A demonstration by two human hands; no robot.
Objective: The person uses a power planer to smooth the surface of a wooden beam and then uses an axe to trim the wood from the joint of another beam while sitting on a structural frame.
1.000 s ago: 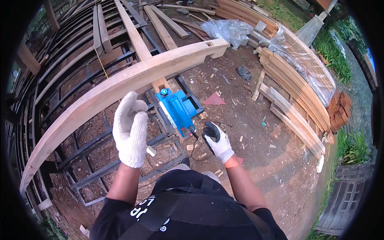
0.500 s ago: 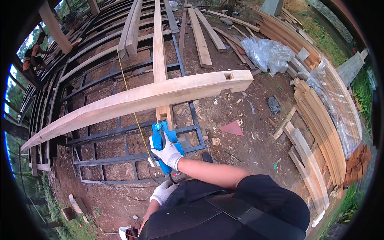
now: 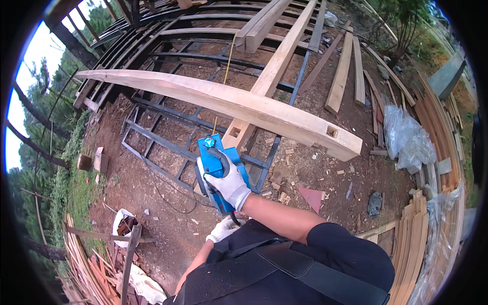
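Observation:
My right hand [image 3: 229,183], in a white glove with dark palm, is closed on the handle of a blue power planer [image 3: 240,160]. The planer sits over a pale timber [image 3: 246,133] that has a square mortise and lies under a long curved beam [image 3: 203,96]. My left hand [image 3: 221,233], also gloved, is low beside the planer's rear and black cord, close to my body; its fingers are partly hidden, so their grip cannot be made out.
A black metal frame [image 3: 162,142] carries more timbers [image 3: 259,25]. Curved boards [image 3: 406,239] and crumpled clear plastic [image 3: 406,137] lie at the right. A white sack [image 3: 122,223], scrap wood [image 3: 86,259] and bushes are at the left. Offcuts and a red triangular piece [image 3: 310,198] litter the dirt.
My right hand has moved from beside the planer onto its handle. My raised left hand has dropped to near my body behind the tool. The view has swung leftward.

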